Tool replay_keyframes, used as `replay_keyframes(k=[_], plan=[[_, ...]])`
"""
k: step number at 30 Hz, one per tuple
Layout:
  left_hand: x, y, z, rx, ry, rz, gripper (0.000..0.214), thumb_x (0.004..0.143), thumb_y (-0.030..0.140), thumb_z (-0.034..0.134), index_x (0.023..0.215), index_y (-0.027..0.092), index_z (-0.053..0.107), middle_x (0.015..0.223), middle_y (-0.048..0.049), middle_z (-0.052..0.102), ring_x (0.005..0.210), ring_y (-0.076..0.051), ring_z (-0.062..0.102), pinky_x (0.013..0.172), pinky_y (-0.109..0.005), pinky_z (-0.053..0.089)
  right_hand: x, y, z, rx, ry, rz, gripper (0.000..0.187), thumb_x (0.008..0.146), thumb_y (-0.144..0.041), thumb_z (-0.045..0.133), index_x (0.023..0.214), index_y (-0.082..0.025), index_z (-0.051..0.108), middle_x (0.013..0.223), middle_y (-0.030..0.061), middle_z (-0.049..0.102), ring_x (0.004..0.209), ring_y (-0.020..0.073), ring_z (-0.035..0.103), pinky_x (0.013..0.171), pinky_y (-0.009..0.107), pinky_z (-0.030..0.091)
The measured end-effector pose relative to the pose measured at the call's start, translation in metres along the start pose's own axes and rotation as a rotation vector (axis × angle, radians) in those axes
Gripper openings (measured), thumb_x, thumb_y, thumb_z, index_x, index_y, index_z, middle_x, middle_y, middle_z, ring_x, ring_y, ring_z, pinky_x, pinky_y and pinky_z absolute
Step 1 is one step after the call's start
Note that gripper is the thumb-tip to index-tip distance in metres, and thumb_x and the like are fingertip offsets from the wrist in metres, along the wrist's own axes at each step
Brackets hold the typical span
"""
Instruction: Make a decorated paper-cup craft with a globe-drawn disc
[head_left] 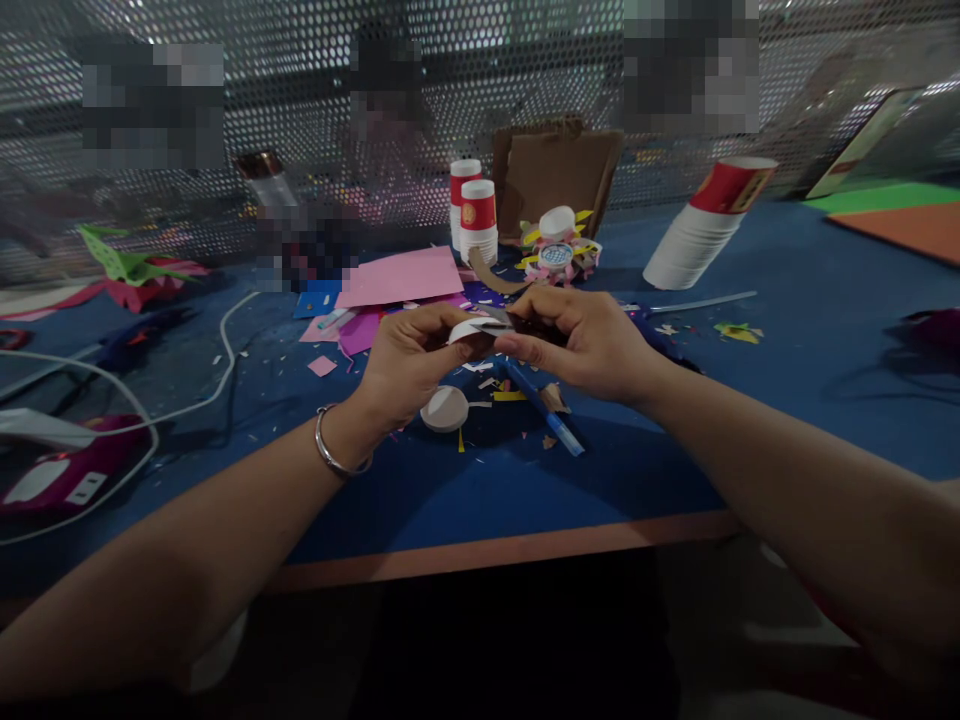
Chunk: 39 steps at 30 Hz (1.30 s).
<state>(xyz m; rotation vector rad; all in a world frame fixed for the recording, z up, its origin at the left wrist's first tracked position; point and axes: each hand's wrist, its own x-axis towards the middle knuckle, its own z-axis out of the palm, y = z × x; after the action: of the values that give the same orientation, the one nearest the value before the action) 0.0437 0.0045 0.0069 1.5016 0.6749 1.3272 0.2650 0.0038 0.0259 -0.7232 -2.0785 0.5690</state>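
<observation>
Left hand (409, 355): fingers pinched on a small white paper piece (471, 328).
Right hand (585, 340): fingers gripping the same piece, maybe with something dark.
Paper piece: held above blue table (787, 330), over white disc (444, 409) and blue pen (544, 408).

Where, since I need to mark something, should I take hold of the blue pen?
Pinch the pen across its mid-barrel from above, coming from the near right. It lies flat on the table, slanted, its far end beneath the right hand, so only the near stretch is free.

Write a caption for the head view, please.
A small white paper piece pinched between the left hand and the right hand over a blue table with scraps, a blue pen and paper cups.
</observation>
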Motion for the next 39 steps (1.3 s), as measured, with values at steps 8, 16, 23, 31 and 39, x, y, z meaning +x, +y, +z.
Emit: replay_keyframes(k=[8,16,23,31,39], plan=[[0.0,0.005,-0.002,-0.02,-0.04,-0.036,0.033,0.062,0.04,0.106,0.078,0.02,0.084,0.079,-0.002,0.079,0.072,-0.012,0.069,0.074,-0.025,0.061,0.001,-0.006,-0.003,-0.071,-0.037,-0.002,0.054,0.097,-0.072,0.07,0.083,-0.02,0.063,0.07,-0.0026,0.055,0.065,0.0119,0.044,0.061,0.029,0.032],[-0.001,0.006,0.001,-0.07,-0.027,-0.114,0.035,0.058,0.038,0.107,0.077,0.021,0.084,0.076,-0.0005,0.078,0.071,-0.012,0.071,0.075,-0.027,0.065,0.0,-0.006,-0.003,-0.124,-0.02,-0.027,0.052,0.101,-0.067,0.068,0.08,-0.02,0.06,0.07,-0.003,0.052,0.065,0.0116,0.044,0.063,0.031,0.033],[0.001,0.005,-0.004,-0.035,-0.04,-0.15,0.032,0.062,0.035,0.105,0.077,0.019,0.082,0.075,-0.0003,0.076,0.067,-0.012,0.069,0.071,-0.026,0.063,0.0,-0.003,-0.003,-0.126,-0.003,-0.016,0.053,0.1,-0.068,0.069,0.079,-0.02,0.062,0.069,-0.0033,0.051,0.063,0.011,0.042,0.063,0.031,0.033],[0.003,0.005,-0.005,0.003,-0.051,-0.176,0.034,0.063,0.033,0.105,0.08,0.017,0.08,0.076,-0.0003,0.075,0.067,-0.011,0.067,0.068,-0.024,0.061,0.001,0.002,-0.002,-0.138,-0.012,0.018,0.045,0.102,-0.058,0.07,0.08,-0.018,0.065,0.069,-0.0029,0.053,0.063,0.0109,0.044,0.063,0.03,0.033],[0.003,0.009,-0.006,0.047,-0.053,-0.201,0.035,0.064,0.036,0.104,0.08,0.016,0.08,0.075,-0.0001,0.073,0.066,-0.01,0.061,0.065,-0.022,0.052,0.002,0.008,-0.002,-0.126,-0.038,0.034,0.044,0.103,-0.054,0.067,0.078,-0.018,0.064,0.07,-0.0018,0.057,0.065,0.0116,0.048,0.063,0.031,0.033]])
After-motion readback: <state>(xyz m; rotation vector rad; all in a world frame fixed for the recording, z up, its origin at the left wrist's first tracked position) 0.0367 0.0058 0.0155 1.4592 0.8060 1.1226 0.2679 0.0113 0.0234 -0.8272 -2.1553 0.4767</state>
